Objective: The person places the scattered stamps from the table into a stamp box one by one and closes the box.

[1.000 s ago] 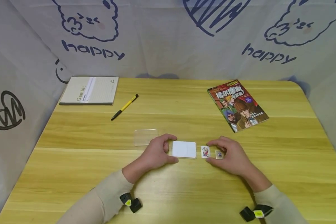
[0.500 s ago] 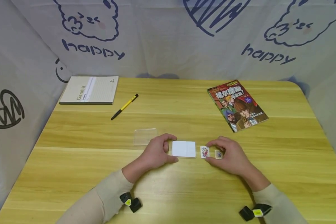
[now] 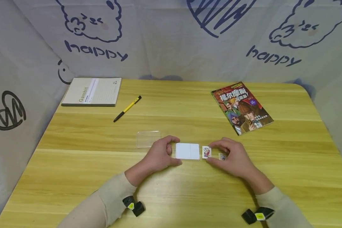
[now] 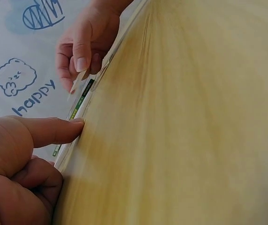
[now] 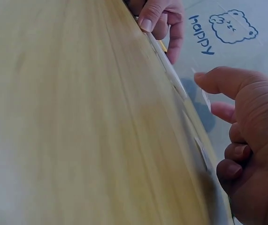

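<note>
My left hand (image 3: 159, 154) holds the left end of a flat white rectangular box (image 3: 187, 151) between thumb and forefinger on the table. Just right of the box, my right hand (image 3: 235, 155) pinches a small white square tile (image 3: 206, 152) with a colourful picture, by its top and bottom edges. In the right wrist view that tile (image 5: 205, 98) is seen edge-on, raised off the table. A second small square tile (image 3: 222, 156) with a dark round mark lies under the right hand, partly hidden by its fingers. The other fingers of both hands are curled in.
A clear plastic lid (image 3: 148, 139) lies behind the left hand. Farther back are a yellow and black pen (image 3: 127, 108), a notebook (image 3: 91, 91) and a comic-style book (image 3: 242, 108). A white cloth with drawings hangs behind the wooden table (image 3: 171, 196).
My right hand has shifted slightly left and lifted its pictured tile, bringing it nearer the white box. The left hand and the box have stayed in place.
</note>
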A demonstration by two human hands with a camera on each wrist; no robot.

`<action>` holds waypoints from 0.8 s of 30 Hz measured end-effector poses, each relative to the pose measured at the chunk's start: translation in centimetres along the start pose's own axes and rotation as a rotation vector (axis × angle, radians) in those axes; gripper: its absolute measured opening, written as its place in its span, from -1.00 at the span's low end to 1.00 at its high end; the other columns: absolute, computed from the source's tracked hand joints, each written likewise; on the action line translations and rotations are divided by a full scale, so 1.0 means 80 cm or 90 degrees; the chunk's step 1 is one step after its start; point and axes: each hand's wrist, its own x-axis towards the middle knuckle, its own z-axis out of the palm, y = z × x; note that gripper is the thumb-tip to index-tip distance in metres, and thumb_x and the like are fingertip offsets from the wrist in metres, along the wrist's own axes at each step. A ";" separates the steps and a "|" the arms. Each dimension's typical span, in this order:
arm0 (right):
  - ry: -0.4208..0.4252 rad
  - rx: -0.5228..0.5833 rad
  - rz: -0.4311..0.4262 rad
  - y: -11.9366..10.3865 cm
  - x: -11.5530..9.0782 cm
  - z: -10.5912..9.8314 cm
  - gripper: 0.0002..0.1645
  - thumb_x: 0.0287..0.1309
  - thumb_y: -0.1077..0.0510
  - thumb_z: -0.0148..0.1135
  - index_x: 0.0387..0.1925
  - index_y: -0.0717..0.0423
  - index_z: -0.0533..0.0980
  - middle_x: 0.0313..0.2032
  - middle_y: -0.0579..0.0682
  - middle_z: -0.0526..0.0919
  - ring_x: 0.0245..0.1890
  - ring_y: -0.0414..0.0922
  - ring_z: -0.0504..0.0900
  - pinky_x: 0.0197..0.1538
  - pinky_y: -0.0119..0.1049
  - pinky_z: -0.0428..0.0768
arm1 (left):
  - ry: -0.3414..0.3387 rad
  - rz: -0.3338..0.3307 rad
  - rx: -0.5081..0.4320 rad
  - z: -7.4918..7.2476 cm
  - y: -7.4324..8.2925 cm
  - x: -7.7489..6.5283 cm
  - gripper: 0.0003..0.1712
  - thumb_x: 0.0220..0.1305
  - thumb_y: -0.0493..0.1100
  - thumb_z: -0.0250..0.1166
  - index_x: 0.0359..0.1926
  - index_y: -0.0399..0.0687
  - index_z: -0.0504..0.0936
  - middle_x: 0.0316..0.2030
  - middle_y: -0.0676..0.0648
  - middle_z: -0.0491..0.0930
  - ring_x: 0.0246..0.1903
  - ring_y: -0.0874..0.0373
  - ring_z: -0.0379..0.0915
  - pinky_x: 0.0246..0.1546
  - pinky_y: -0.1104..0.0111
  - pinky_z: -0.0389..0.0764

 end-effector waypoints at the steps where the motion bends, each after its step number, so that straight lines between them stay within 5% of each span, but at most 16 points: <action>1: 0.002 0.003 -0.003 -0.001 0.001 0.001 -0.57 -0.13 0.04 0.66 -0.15 -0.07 0.70 -0.55 -0.11 0.43 -0.54 -0.19 0.29 -0.44 -0.31 0.29 | 0.000 -0.001 0.001 0.000 -0.001 0.000 -0.21 -0.16 -0.36 0.65 0.17 -0.24 0.52 -0.55 0.01 0.25 -0.58 0.18 0.13 -0.46 0.33 0.32; 24: -0.049 0.035 0.031 -0.048 0.044 0.049 -0.55 -0.16 0.02 0.67 -0.17 -0.01 0.71 -0.32 -0.15 0.65 -0.37 -0.17 0.52 -0.32 -0.26 0.49 | -0.007 0.001 0.024 -0.003 0.001 0.000 -0.19 -0.15 -0.32 0.65 0.19 -0.23 0.52 -0.53 0.01 0.33 -0.58 0.20 0.20 -0.48 0.34 0.32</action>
